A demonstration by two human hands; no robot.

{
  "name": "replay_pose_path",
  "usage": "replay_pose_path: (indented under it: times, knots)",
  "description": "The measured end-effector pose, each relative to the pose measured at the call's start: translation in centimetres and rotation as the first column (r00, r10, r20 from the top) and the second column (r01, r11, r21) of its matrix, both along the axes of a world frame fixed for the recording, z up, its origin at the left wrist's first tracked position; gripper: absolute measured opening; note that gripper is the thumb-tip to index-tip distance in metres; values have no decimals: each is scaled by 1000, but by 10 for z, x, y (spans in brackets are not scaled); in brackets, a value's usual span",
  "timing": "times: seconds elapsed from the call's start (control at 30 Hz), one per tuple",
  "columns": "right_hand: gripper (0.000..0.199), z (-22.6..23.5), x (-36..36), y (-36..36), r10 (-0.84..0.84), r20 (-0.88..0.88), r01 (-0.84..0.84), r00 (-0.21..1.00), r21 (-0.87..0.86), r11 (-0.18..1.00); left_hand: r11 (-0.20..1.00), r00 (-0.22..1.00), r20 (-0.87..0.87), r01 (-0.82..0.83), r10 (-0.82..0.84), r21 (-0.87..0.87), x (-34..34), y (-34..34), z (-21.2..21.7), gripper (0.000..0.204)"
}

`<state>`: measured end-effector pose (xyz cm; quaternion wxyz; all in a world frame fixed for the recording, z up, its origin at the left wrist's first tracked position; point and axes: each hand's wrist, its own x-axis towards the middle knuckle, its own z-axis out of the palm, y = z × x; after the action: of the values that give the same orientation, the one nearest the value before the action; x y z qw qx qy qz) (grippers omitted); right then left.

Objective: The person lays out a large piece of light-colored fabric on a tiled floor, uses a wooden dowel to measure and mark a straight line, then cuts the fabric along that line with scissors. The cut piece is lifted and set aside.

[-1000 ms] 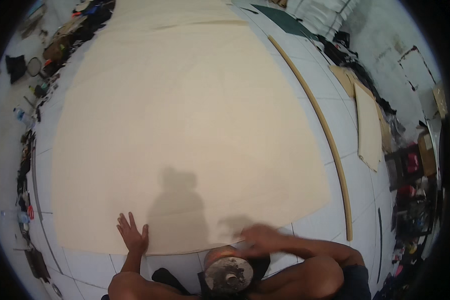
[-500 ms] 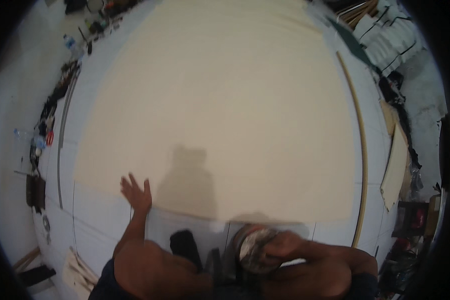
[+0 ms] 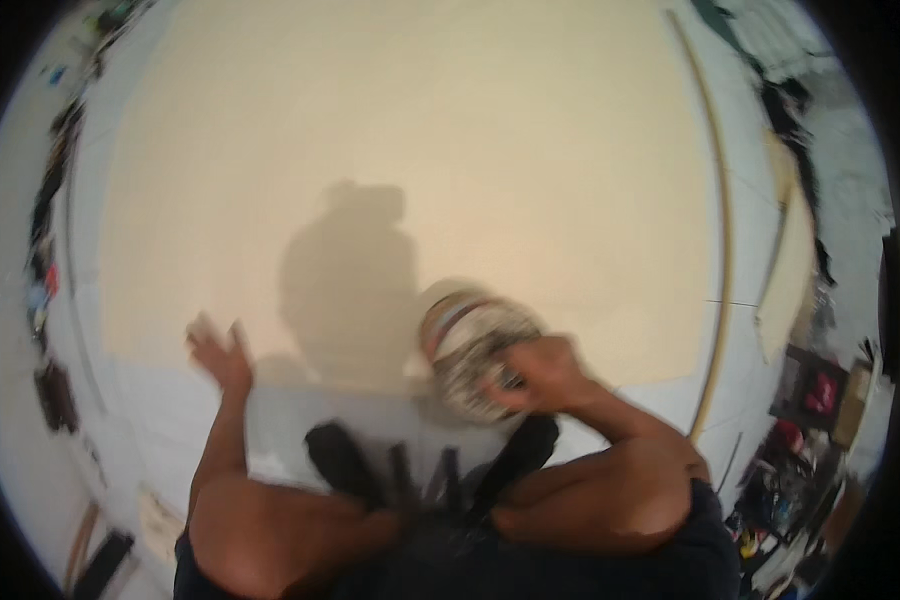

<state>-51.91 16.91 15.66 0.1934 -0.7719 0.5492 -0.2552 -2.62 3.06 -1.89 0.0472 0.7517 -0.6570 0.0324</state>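
A large cream-coloured sheet (image 3: 530, 180) lies flat over the white tiled floor in front of me. My left hand (image 3: 220, 355) is at the sheet's near left edge, fingers spread, holding nothing; whether it touches the sheet I cannot tell. My right hand (image 3: 540, 372) grips the top of a round can (image 3: 480, 345) with a whitish, crusted top and a brownish side. The can is over the near edge of the sheet, right of the middle. Motion blurs it, and what exactly the fingers pinch at its top is hidden.
A long thin yellowish strip (image 3: 718, 200) runs along the sheet's right side. Beyond it are a cream offcut (image 3: 790, 260) and several boxes and loose items. Dark clutter (image 3: 55, 190) lines the left wall. My feet (image 3: 515, 460) are just before the sheet's near edge.
My right hand has brought the can forward from between my knees to the near edge of the sheet. My left hand stays spread near the left edge. The whole view has shifted.
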Motion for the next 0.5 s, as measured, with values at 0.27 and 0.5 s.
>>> replay_pose_path:
  times: [0.27,0.5]
  knots:
    - [33,4,-3,-12,-37,70,36,997,14,999,791,973,231,-137,-6,597,-23,-23,60,78]
    - [56,100,-18,-17,8,45,-33,999,604,797,759,799,-599,414,-40,501,-192,-74,224,46]
